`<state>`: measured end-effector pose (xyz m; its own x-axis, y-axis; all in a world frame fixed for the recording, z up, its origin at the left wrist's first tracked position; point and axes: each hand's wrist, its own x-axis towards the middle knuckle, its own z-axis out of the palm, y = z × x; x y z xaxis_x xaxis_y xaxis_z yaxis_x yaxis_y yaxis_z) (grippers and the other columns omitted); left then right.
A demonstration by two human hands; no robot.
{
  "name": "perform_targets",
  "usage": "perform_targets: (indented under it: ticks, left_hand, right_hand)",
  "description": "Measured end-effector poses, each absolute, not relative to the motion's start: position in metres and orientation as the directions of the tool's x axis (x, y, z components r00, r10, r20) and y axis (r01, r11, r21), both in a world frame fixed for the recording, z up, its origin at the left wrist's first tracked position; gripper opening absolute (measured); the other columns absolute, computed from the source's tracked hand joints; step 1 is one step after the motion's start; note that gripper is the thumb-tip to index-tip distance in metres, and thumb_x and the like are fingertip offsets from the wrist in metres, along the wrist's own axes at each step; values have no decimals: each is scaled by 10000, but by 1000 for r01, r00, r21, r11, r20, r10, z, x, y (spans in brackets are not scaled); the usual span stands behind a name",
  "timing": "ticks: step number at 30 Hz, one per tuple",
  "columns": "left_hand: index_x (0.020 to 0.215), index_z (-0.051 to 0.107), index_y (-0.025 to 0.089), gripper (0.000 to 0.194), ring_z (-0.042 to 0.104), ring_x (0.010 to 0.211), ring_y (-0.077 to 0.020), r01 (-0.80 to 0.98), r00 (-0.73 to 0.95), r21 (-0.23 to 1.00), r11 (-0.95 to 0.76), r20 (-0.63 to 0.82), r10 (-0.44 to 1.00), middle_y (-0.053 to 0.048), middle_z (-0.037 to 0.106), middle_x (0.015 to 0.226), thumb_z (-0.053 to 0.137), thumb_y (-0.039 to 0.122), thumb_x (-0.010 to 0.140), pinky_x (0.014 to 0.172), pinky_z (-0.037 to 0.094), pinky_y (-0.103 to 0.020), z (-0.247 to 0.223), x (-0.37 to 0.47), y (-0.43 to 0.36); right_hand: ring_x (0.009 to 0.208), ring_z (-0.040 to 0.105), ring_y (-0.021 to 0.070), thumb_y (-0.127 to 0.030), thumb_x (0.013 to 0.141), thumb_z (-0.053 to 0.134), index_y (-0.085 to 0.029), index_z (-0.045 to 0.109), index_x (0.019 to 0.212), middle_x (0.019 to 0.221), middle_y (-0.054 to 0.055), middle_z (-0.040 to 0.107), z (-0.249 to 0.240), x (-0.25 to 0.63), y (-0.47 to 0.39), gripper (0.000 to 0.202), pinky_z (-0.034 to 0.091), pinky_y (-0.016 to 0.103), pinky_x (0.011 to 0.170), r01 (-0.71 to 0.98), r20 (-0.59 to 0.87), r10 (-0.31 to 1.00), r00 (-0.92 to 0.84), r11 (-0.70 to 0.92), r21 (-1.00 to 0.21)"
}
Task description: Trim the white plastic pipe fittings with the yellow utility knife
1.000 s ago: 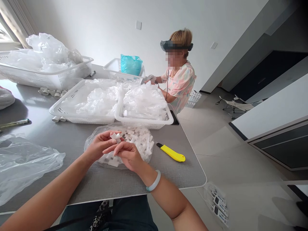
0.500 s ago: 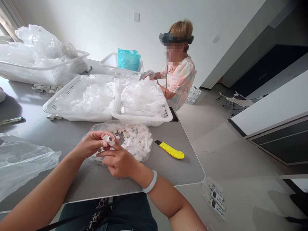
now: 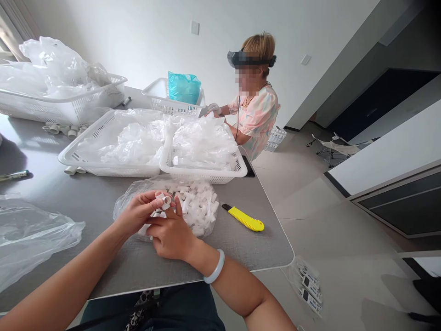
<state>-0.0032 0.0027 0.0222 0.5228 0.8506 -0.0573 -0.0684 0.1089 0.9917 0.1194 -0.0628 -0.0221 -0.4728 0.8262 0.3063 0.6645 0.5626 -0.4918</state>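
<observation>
While left fingers grip it, the white fitting has turned.

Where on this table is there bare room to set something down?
Bare tabletop shows between the yellow cutter and the near right corner, and between the loose plastic bag and the bag of white fittings. Baskets crowd the far side.

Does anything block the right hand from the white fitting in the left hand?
Nothing visible does. The right hand is right beside the white fitting, which the left hand holds; whether they touch is unclear.
</observation>
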Motion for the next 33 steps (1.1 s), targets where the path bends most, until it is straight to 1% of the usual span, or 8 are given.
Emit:
perform_targets:
  ticks: [5, 10, 13, 16, 19, 22, 27, 33]
  left_hand:
    - [716, 758, 200, 398, 702, 754, -249, -258, 563, 944, 204, -24, 826, -81, 734, 779, 902, 561, 629, 678, 603, -343, 16, -6, 7]
    - [811, 772, 234, 404, 664, 693, -204, -304, 445, 951, 57, 89, 891, -66, 752, 850, 876, 590, 652, 625, 565, -309, 12, -11, 14]
    - [854, 776, 252, 352, 647, 744, -207, -171, 287, 965, -197, 240, 927, -46, 720, 846, 850, 555, 692, 655, 544, -304, 12, -16, 19]
    - [861, 790, 258, 256, 601, 717, -186, 116, 248, 872, -476, 438, 864, -40, 681, 854, 810, 481, 736, 630, 501, -282, 10, -20, 23]
    - [874, 797, 262, 235, 602, 710, -182, 269, 334, 733, -625, 538, 774, -50, 676, 861, 712, 471, 811, 648, 496, -279, 8, -21, 25]
    - [895, 798, 263, 281, 628, 745, -192, 315, 414, 679, -662, 530, 740, -65, 687, 871, 637, 489, 858, 666, 502, -268, 6, -21, 25]
    - [927, 791, 261, 304, 653, 768, -196, 350, 516, 684, -640, 429, 741, -80, 727, 945, 587, 480, 873, 679, 522, -257, 0, -21, 24]
    - [967, 773, 251, 329, 704, 890, -260, 338, 540, 612, -715, 497, 680, -121, 755, 1033, 490, 415, 930, 787, 552, -338, -12, -17, 22]
  right_hand:
    - [1282, 580, 260, -185, 832, 559, -258, 690, 651, 931, 15, 791, -11, 126, -63, 235, 345, 494, 1189, -33, 417, 854, -312, 429, -903]
    - [877, 710, 245, -278, 735, 637, -250, 661, 656, 774, 28, 758, -3, 137, -51, 88, 537, 432, 939, -644, 204, 972, -120, 80, -761]
    - [777, 684, 215, -257, 752, 603, -237, 652, 699, 680, 14, 698, -4, 142, -46, 76, 549, 401, 876, -523, 91, 995, 30, 94, -847]
    - [776, 646, 193, -228, 826, 499, -236, 659, 758, 749, 19, 692, -7, 145, -48, 174, 547, 370, 839, -80, 251, 951, 179, 269, -960]
    - [1068, 614, 226, -144, 866, 446, -235, 676, 768, 1033, 65, 723, -10, 150, -49, 266, 495, 405, 1000, 453, 541, 841, 10, 478, -752]
    - [1279, 505, 251, -85, 888, 470, -226, 726, 848, 1264, 72, 678, -14, 152, -49, 295, 416, 417, 1123, 735, 547, 796, -258, 530, -424]
    - [1414, 405, 284, -98, 906, 549, -236, 762, 931, 1326, 64, 651, -21, 146, -49, 256, 273, 496, 1239, 844, 412, 824, -389, 498, -199]
    - [1466, 393, 238, -66, 911, 509, -240, 772, 848, 1206, 47, 703, -14, 142, -52, 321, 177, 492, 1298, 751, 346, 864, -367, 494, -438]
